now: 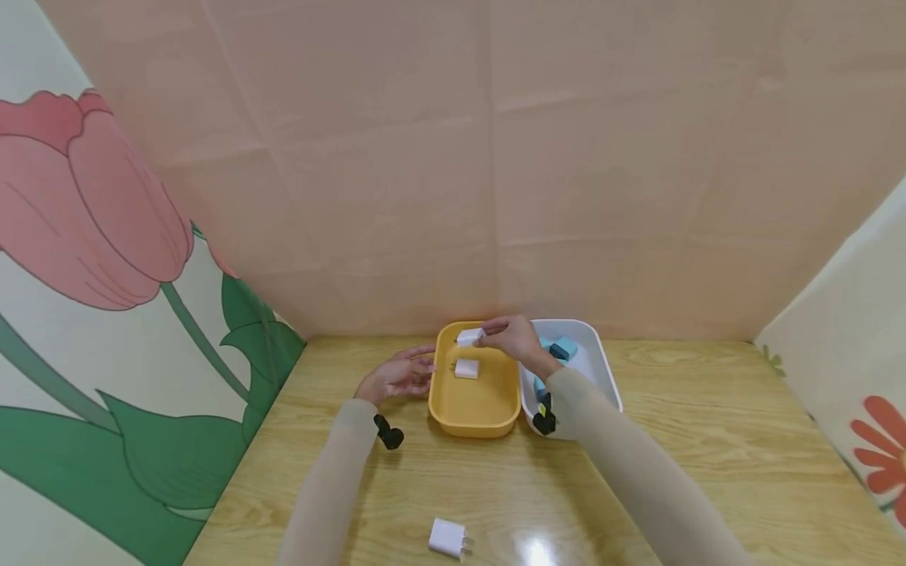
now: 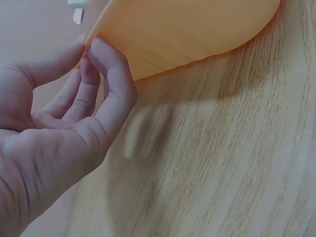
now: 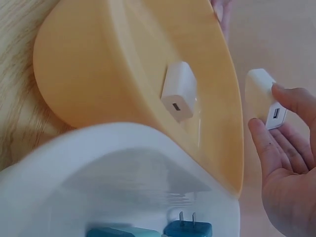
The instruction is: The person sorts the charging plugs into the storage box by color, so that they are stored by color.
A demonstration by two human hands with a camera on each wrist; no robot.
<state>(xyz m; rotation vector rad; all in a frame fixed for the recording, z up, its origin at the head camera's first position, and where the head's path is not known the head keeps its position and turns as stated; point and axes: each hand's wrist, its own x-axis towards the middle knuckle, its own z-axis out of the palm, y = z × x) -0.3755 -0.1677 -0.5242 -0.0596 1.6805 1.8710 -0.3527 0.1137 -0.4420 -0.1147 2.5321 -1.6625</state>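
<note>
My right hand (image 1: 515,339) pinches a white USB charger (image 1: 470,337) between thumb and fingers, over the far end of the yellow bin (image 1: 474,428). The right wrist view shows the USB port on this held charger (image 3: 266,98). Inside the yellow bin lies another white charger (image 1: 466,369), its prongs pointing left. At the bin's left side my left hand (image 1: 402,374) pinches the rim between thumb and forefinger, as the left wrist view (image 2: 74,98) shows.
Right beside the yellow bin stands a white bin (image 1: 605,377) holding several blue and teal chargers (image 1: 564,348). A third white charger (image 1: 447,538) lies on the wooden table (image 1: 679,409) near the front. A draped sheet (image 1: 396,196) rises behind the bins.
</note>
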